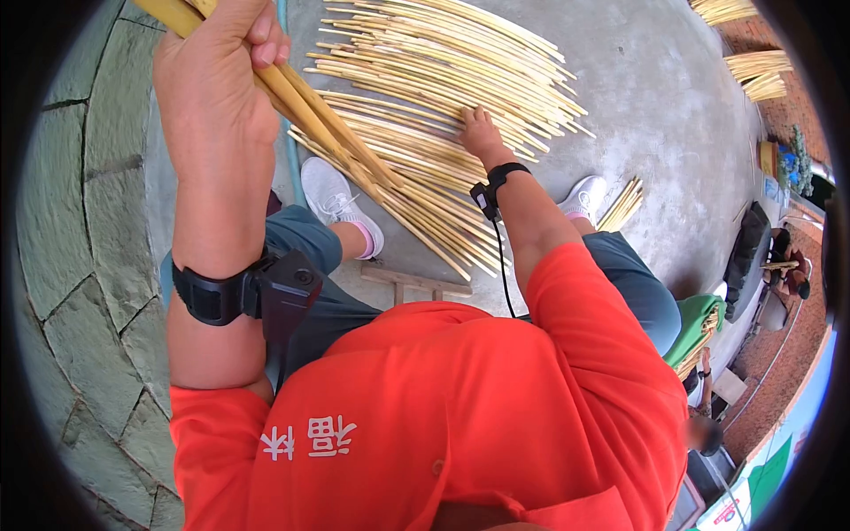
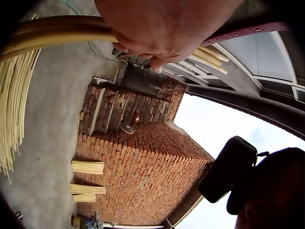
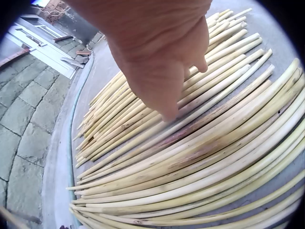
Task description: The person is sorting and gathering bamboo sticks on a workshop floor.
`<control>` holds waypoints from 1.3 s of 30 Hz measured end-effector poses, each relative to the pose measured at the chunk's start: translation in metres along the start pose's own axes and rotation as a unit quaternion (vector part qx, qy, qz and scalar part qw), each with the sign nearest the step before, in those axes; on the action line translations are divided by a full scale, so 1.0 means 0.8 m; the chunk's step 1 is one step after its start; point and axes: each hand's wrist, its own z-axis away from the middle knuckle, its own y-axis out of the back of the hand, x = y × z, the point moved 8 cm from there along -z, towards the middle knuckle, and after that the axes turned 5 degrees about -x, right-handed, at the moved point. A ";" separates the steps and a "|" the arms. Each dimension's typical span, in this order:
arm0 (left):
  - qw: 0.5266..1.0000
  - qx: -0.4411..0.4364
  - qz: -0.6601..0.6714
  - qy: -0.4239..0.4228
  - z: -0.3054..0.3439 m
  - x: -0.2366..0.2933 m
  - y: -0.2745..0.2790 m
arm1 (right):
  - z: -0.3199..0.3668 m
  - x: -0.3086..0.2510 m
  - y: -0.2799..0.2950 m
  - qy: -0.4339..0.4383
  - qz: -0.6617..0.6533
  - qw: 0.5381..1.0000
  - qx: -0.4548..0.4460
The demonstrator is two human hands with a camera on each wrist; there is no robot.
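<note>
My left hand (image 1: 221, 84) is raised at the upper left of the head view and grips a few long, thick yellow sticks (image 1: 305, 102). They slant down over the floor, and in the left wrist view the sticks (image 2: 62, 31) come out on both sides of the fist. Pale peeled sticks (image 1: 443, 53) lie side by side in a wide layer on the ground. Low over that layer is my right hand (image 1: 482, 134), its thumb and fingertips down at the sticks (image 3: 214, 129) in the right wrist view. I cannot tell whether it pinches one.
A small wooden stool (image 1: 412, 281) stands between my feet, and a short stick bundle (image 1: 622, 203) lies by the right shoe (image 1: 584, 195). A hose (image 3: 71, 143) runs along the stone paving (image 3: 28, 138). More bundles (image 2: 87, 167) lean at a brick wall (image 2: 138, 181). Other people sit at the far right.
</note>
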 end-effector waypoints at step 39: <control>0.993 -0.100 0.006 0.065 -0.015 -0.027 0.010 | -0.019 -0.025 -0.010 0.042 0.101 0.992 0.061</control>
